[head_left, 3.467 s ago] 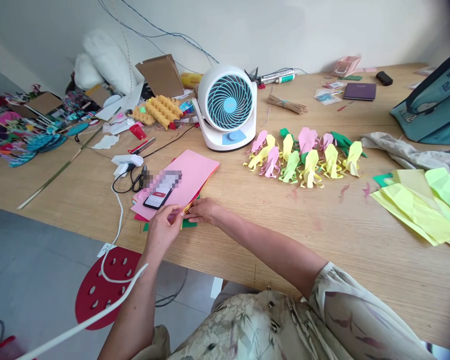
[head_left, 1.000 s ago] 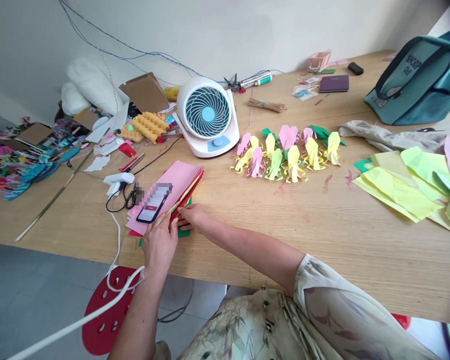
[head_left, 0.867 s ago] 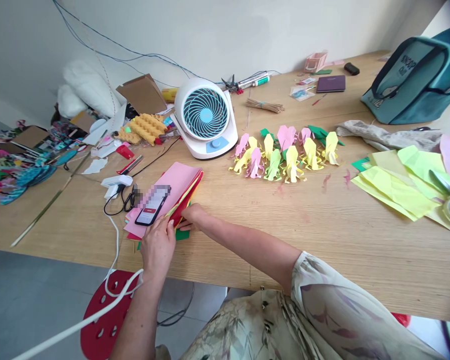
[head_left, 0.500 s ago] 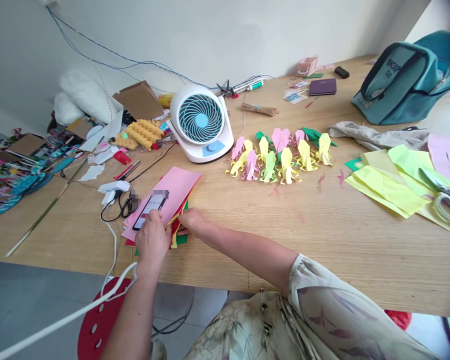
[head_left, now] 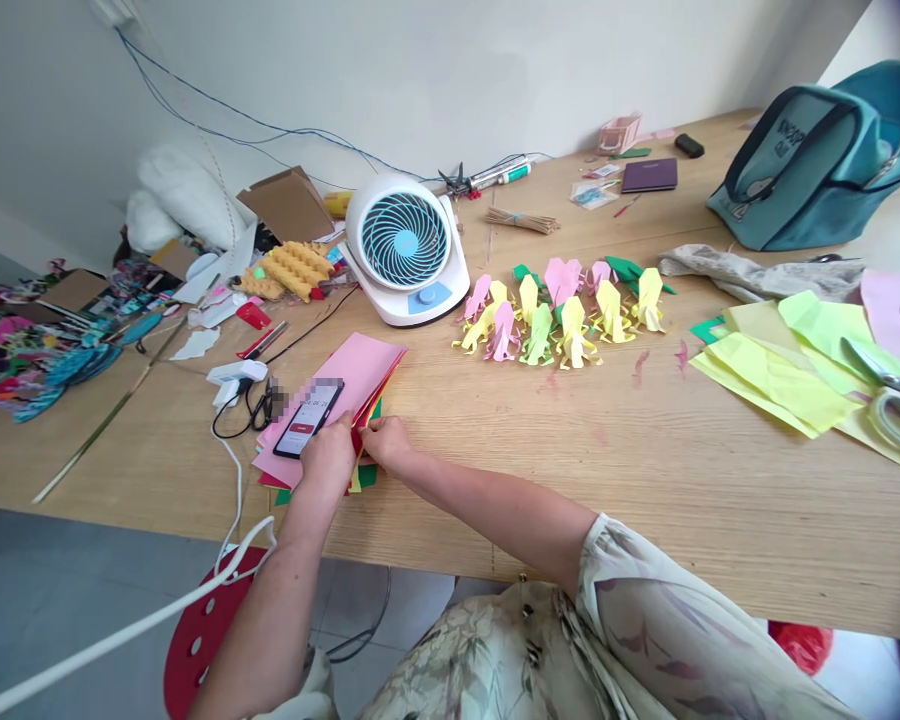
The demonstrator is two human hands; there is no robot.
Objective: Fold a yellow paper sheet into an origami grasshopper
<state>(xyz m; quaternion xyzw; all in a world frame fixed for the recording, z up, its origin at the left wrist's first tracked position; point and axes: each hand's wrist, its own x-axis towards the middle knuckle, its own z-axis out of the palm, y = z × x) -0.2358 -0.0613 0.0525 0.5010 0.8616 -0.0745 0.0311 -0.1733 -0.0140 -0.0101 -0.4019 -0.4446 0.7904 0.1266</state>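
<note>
A stack of coloured paper sheets [head_left: 360,365], pink on top, lies near the table's front edge with a phone [head_left: 309,430] resting on it. My left hand [head_left: 328,462] presses on the near corner of the stack, fingers closed over the top sheets. My right hand [head_left: 386,440] pinches the edges of lower sheets at the same corner, next to a green sheet [head_left: 367,474] poking out underneath.
A white and blue desk fan [head_left: 407,247] stands behind the stack. Several folded paper figures [head_left: 562,310] lie in a row mid-table. Yellow and green sheets [head_left: 795,360] and scissors [head_left: 885,372] are at right, a teal bag [head_left: 817,165] behind. A white cable [head_left: 229,470] hangs off the edge.
My left hand has slid back from beside the phone to the stack's near corner. My right hand stays at the corner, still pinching sheet edges. The view shifted slightly.
</note>
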